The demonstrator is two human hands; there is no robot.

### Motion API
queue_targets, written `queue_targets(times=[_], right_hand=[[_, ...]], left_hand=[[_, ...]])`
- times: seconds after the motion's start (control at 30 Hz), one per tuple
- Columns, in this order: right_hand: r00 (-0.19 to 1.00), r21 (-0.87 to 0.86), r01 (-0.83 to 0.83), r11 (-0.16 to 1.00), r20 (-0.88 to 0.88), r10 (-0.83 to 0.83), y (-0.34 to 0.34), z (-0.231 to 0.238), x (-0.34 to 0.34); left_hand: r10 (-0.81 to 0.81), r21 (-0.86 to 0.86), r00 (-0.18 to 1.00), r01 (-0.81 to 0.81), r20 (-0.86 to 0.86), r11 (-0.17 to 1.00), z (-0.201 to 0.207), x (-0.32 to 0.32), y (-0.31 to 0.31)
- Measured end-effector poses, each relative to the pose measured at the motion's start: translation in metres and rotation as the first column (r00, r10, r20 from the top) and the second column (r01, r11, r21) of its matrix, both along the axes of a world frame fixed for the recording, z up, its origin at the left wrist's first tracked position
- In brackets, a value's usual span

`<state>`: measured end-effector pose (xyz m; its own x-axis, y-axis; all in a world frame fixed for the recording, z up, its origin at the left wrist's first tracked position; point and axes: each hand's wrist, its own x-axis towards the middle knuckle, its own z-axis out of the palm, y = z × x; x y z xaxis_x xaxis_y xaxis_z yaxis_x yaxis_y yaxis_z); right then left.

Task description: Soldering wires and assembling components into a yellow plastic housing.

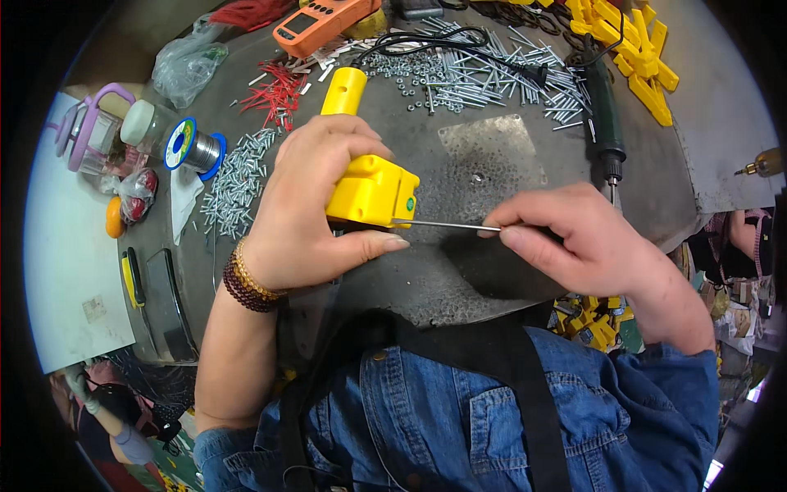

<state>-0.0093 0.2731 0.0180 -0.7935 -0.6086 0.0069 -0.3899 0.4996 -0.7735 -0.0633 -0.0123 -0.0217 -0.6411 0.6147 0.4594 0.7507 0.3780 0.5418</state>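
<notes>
My left hand [316, 201], a beaded bracelet at its wrist, is closed around a yellow plastic housing [366, 190] with a boxy end and a round handle-like tube [344, 88] that sticks out past my fingers. A small green round sticker marks the box's side. Between the thumb and fingers of my right hand [566, 234] is a thin straight metal rod [451, 225]. Its far tip meets the lower edge of the housing's boxy end; whether it goes inside cannot be seen. The rod's other end is hidden in my right hand.
Loose long bolts [475, 78], short screws [236, 184] and red wire pieces [275, 94] cover the table's far part. A dark power screwdriver [605, 115] hangs or stands at right. A solder spool [197, 149], phone [170, 295] and orange meter [316, 26] lie around. Another person's arm [102, 414] shows at lower left.
</notes>
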Motion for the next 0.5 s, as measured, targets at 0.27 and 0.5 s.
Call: queue_targets(times=[0.27,0.5], right_hand=[[0.946,0.14,0.32,0.937,-0.098,-0.308,0.062,-0.019,0.013],[0.618,-0.019,0.769,0.639,-0.234,-0.751,0.153,-0.036,-0.017]], left_hand=[[-0.013,-0.363,0.986,-0.05,-0.169,0.93,0.0,0.018,0.024],[0.014,-0.56,0.982,-0.119,-0.187,0.82,0.006,0.024,0.033]])
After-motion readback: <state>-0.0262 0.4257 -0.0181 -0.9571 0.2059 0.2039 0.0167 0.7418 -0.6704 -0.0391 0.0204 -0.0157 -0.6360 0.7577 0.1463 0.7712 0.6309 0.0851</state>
